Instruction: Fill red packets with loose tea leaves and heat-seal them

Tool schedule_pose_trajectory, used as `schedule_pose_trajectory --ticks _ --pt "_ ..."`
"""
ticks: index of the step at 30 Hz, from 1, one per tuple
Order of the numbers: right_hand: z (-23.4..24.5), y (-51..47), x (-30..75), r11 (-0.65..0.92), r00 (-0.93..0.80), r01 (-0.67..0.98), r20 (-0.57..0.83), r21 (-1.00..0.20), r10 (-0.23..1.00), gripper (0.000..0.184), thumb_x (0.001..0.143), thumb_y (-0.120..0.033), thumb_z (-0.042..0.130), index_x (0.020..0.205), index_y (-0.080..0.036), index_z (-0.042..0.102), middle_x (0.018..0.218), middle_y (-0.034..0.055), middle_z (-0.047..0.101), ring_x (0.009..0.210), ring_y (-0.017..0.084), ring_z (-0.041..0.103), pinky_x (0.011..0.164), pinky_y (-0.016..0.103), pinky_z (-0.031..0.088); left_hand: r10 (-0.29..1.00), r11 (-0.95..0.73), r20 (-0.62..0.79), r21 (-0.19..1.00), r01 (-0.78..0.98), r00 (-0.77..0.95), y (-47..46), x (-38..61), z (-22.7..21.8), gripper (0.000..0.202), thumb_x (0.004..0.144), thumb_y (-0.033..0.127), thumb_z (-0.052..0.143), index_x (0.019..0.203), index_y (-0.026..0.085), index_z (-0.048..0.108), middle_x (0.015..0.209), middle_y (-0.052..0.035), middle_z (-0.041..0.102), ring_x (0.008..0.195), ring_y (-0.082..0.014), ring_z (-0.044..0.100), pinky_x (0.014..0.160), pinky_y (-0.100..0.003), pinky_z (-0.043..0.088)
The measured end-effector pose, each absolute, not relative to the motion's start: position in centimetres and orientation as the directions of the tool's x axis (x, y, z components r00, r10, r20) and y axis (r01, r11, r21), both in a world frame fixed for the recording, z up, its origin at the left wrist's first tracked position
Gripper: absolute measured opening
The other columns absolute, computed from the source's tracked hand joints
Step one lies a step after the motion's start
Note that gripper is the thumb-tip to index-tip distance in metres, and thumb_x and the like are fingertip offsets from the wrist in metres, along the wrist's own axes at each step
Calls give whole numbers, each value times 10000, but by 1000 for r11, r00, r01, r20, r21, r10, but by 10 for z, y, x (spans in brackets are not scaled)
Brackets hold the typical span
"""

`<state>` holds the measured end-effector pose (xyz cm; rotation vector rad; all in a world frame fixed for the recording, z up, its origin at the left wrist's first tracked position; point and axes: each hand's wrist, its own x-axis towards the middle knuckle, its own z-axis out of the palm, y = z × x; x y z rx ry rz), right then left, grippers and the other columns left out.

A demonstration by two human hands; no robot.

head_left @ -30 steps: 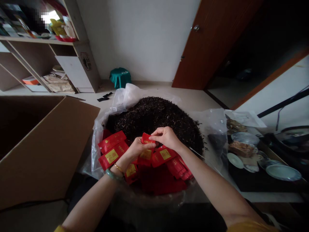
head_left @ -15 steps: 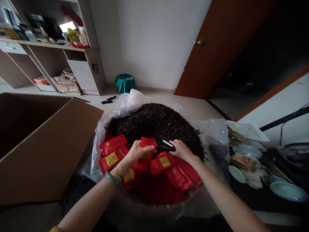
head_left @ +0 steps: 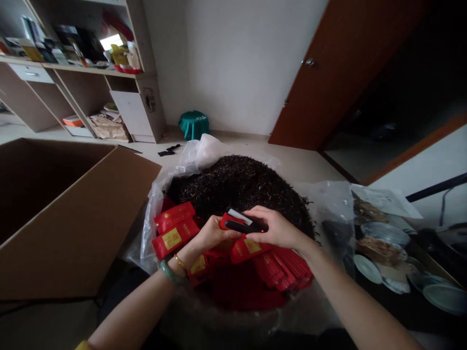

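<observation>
Left hand (head_left: 213, 236): closed on a red packet (head_left: 226, 221), gripped from below, top end up. Right hand (head_left: 279, 228): closed around a black sealer (head_left: 243, 225), fingers over its rear, small red light lit on its side. Hands close together, fingertips almost meeting. Sealer set across top edge of packet, touching it; clamped on that edge or only resting against it: cannot tell.

Position of packet and sealer: above near edge of dark tea (head_left: 241, 182), heaped in a clear bag (head_left: 199, 150). More red packets (head_left: 175, 229) with gold labels stacked on near side of tea, left of left hand; others fanned in a row under right wrist. Green bangle (head_left: 168, 271) on left wrist, thin gold chain just beside it.

Open box (head_left: 73, 214), cardboard, just left of bag. Shelf (head_left: 138, 97) at far left wall; green bundle (head_left: 193, 124) on floor near it; brown door (head_left: 328, 73) far right. Dishes (head_left: 379, 243) right of bag, blurred.
</observation>
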<state>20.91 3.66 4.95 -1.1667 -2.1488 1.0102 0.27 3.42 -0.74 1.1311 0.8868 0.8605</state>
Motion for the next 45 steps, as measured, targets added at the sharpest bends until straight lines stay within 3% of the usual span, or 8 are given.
schedule_pose_trajectory --ticks 4,8,13,22,27,33,45 --pt "48 29 195 393 -486 536 107 -747 867 357 726 -257 715 1075 -187 690 966 61 668 861 189 640 783 309 516 901 148 -105 987 -69 421 32 5 -15 361 548 380 850 750 103 738 640 -22 674 557 -116 552 560 -226 447" --pt "46 28 196 389 -458 574 111 -721 882 276 752 -223 686 1021 -165 710 929 62 685 840 185 647 781 303 513 888 159 -120 986 -51 444 30 8 -13 324 567 384 833 671 104 707 548 6 606 487 -91 487 482 -212 399" --pt "46 27 196 377 -426 605 115 -701 897 239 760 -200 677 995 -174 717 910 56 688 825 181 651 756 296 515 882 158 -105 984 -79 460 30 11 -6 326 553 394 832 714 127 737 672 -32 683 591 -134 576 560 -238 470" --pt "45 26 196 384 -422 605 128 -698 898 221 758 -174 668 972 -202 717 906 47 686 829 176 650 771 298 515 871 196 -142 978 -67 469 29 12 -6 343 540 410 835 697 121 736 660 -40 691 587 -135 571 559 -233 469" --pt "46 30 198 300 -419 584 36 -754 907 263 741 -227 691 999 -181 718 909 55 677 791 183 642 705 300 516 867 197 -147 979 -56 476 29 10 -8 362 545 416 836 716 115 733 674 -50 695 598 -146 587 577 -247 478" --pt "50 37 212 174 -429 448 -40 -877 903 396 720 -301 715 1094 -177 682 1047 74 680 942 213 646 811 334 527 857 250 -215 968 -14 468 27 9 -10 346 569 392 836 719 104 719 643 -31 666 544 -107 535 535 -222 425" --pt "47 29 198 321 -403 598 71 -734 913 237 727 -215 702 962 -212 735 896 36 700 768 166 635 691 281 497 863 221 -176 974 -42 474 25 12 -3 370 537 446 836 669 122 717 646 -37 673 571 -124 548 537 -226 443"
